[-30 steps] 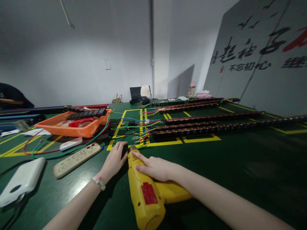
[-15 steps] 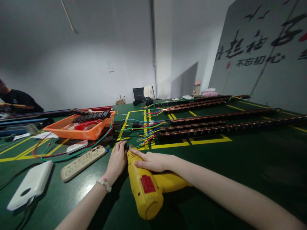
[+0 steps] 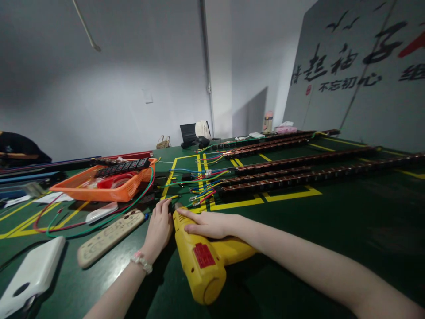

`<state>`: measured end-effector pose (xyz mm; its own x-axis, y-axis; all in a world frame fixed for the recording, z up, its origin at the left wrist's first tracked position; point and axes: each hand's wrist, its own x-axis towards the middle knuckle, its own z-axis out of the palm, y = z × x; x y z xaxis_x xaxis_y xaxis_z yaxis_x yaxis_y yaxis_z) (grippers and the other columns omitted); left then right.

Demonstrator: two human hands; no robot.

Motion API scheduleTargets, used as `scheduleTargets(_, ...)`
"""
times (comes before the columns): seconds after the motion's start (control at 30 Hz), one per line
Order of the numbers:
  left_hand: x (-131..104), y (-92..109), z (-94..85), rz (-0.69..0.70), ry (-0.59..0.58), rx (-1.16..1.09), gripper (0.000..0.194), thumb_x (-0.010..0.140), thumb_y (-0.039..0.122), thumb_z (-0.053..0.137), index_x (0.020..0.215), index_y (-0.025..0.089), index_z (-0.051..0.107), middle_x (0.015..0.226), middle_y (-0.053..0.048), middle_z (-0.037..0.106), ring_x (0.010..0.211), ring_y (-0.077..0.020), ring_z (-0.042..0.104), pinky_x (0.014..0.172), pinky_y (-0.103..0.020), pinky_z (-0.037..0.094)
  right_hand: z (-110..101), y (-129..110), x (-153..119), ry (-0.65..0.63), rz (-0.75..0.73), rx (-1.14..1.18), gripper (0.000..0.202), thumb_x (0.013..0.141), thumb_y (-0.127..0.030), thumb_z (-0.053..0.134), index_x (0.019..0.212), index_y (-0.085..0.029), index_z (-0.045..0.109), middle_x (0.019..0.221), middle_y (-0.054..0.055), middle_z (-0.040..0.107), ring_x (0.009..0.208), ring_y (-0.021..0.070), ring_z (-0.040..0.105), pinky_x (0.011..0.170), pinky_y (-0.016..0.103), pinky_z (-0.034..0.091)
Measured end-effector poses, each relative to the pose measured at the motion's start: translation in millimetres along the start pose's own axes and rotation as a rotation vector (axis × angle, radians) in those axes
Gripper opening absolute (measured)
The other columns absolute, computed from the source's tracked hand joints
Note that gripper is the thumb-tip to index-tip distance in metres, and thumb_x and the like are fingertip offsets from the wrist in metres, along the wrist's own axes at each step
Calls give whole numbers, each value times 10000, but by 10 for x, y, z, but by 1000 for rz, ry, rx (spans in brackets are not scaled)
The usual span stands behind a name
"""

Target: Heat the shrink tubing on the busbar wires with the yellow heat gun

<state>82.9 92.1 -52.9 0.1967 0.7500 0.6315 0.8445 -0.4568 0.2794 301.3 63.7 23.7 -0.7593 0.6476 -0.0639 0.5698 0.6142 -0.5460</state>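
A yellow heat gun (image 3: 196,254) with a red label lies on its side on the green table, its nozzle pointing away from me. Over the front of its body rests my right hand (image 3: 207,223), thumb and fingers gripping it. My left hand (image 3: 160,225) is just left of the nozzle, fingers curled down around something dark and small that I cannot make out. Beyond the nozzle are coloured wire ends (image 3: 201,195) with metal terminals, running out of a long dark busbar (image 3: 282,180).
An orange basket (image 3: 96,193) with parts stands on the left. Nearer lie a beige power strip (image 3: 111,239), a white device (image 3: 31,277) with a cable and a loop of green wire (image 3: 99,230). More busbars (image 3: 299,163) stretch right. Another person (image 3: 20,148) is at far left.
The camera view has turned slightly to the right, so the table items appear shifted left. Both hands and the heat gun keep nearly the same positions.
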Motion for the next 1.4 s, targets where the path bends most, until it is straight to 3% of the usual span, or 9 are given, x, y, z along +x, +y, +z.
scheduleTargets(0.2, -4, 23, -13, 20, -31, -15, 424, 830, 130, 372, 1252, 168, 394, 1236, -133, 429, 1192, -264, 421, 1018, -479, 368, 32, 25, -74, 55, 25, -16, 710, 892, -644, 244, 1472, -250, 131, 1207, 157, 566, 984, 266, 588, 828, 389, 407)
scheduleTargets(0.37, -5, 38, -23, 31, -44, -32, 408, 845, 213, 420, 1251, 178, 391, 1214, -130, 448, 1166, -264, 444, 998, -491, 385, 98, -65, -250, 469, -2, -175, 479, 939, -460, 347, 1271, -158, 514, 1161, 126, 591, 1028, 244, 546, 851, 348, 394)
scheduleTargets(0.43, -6, 36, -20, 37, -32, -48, 418, 837, 227, 444, 1251, 195, 390, 1205, -121, 453, 1161, -265, 453, 996, -496, 386, 131, -167, -340, 527, -2, -242, 419, 951, -398, 337, 1206, -150, 558, 1080, 107, 618, 965, 227, 562, 814, 335, 398)
scheduleTargets(0.57, -10, 27, -9, 25, -20, -76, 413, 827, 219, 455, 1236, 197, 403, 1198, -119, 455, 1167, -266, 458, 1003, -489, 382, 190, -401, -530, 457, 9, -337, 450, 971, -394, 246, 1215, -171, 551, 997, 90, 631, 838, 215, 575, 733, 345, 386)
scheduleTargets(0.67, -12, 22, -2, 18, -17, -85, 400, 829, 223, 454, 1226, 195, 414, 1197, -120, 458, 1174, -262, 455, 1012, -483, 374, 239, -501, -674, 392, 17, -334, 558, 942, -516, 240, 1312, -167, 471, 1016, 114, 617, 825, 235, 572, 724, 363, 387)
scheduleTargets(0.8, -9, 4, 20, 21, -6, -104, 394, 832, 219, 448, 1224, 193, 413, 1205, -120, 447, 1178, -258, 448, 1017, -484, 367, 382, -516, -835, 363, 43, -313, 893, 751, -773, 353, 1386, -146, 388, 1141, 185, 560, 927, 326, 557, 800, 439, 389)
scheduleTargets(0.93, 1, -26, 47, 17, -2, -103, 395, 822, 227, 463, 1214, 196, 426, 1195, -118, 453, 1167, -264, 452, 1000, -487, 383, 546, -470, -890, 337, 126, -249, 1086, 595, -792, 520, 1440, -159, 267, 1071, 154, 595, 869, 322, 570, 806, 454, 398)
scheduleTargets(1.13, 4, -50, 65, 42, -3, -135, 421, 802, 199, 467, 1221, 218, 433, 1211, -104, 445, 1174, -266, 455, 1007, -486, 389, 532, -273, -839, 327, -8, -268, 1122, 553, -765, 581, 1425, -123, 285, 1002, 136, 623, 806, 279, 589, 809, 402, 409)
scheduleTargets(1.4, 7, -64, 106, 41, 35, -135, 433, 773, 140, 442, 1205, 175, 435, 1192, -114, 439, 1167, -260, 452, 1025, -473, 378, 260, 312, -788, 349, -329, -304, 1153, 470, -765, 624, 1369, -99, 345, 1006, 135, 633, 816, 263, 616, 794, 368, 418)
